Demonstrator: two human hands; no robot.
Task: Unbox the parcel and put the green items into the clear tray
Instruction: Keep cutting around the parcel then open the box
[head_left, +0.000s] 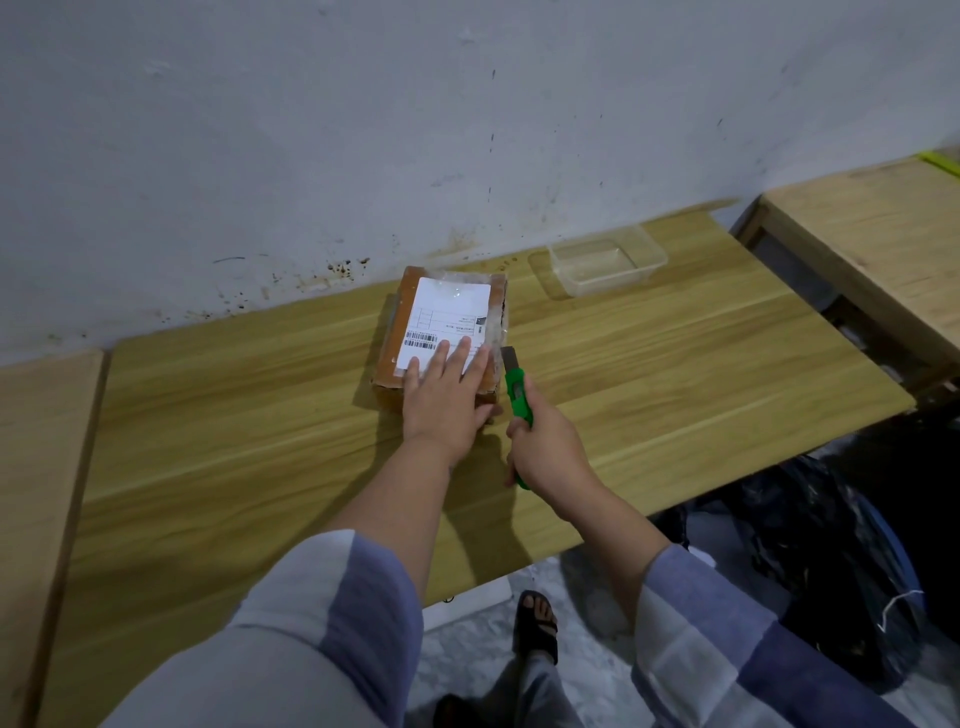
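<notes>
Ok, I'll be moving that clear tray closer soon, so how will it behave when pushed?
The clear tray looks thin and empty, so it is probably very light and should slide easily on the smooth table. Its walls may flex if squeezed. It sits low and wide, so tipping seems unlikely.

You are standing in what looks like a plain room of a home or small back room, not a fitted workshop. The whitewashed wall in front of you is scuffed and spotted with brown stains along its foot. Against it stand simple wood-grain counters set end to end. Below, you can see a pale mottled floor, a sandalled foot, and black plastic bags heaped at your right.
</notes>
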